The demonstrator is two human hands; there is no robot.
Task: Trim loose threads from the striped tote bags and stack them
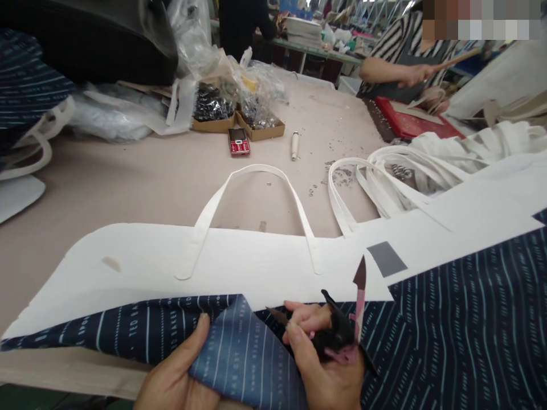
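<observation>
In the lower middle, my left hand (183,364) has its thumb over a folded-back piece of navy printed fabric (252,353), with the fingers underneath. The paler reverse side of the cloth shows. My right hand (320,353) is closed, thumb and forefinger pinched near the fabric's edge, and it holds dark-bladed scissors (360,296) with pink and black parts. One pointed blade stands up behind the hand; another dark tip points left by the forefinger. Beyond the fabric lies a white panel (141,250) with a white strap handle (256,168) looped on it.
More white straps (384,176) and panels are stacked at right. A red phone (239,142), a small white-handled tool (294,146) and cardboard boxes (260,134) of small parts lie farther back. Across the table, a person (405,62) holds a wooden-handled tool over a red tray (410,117).
</observation>
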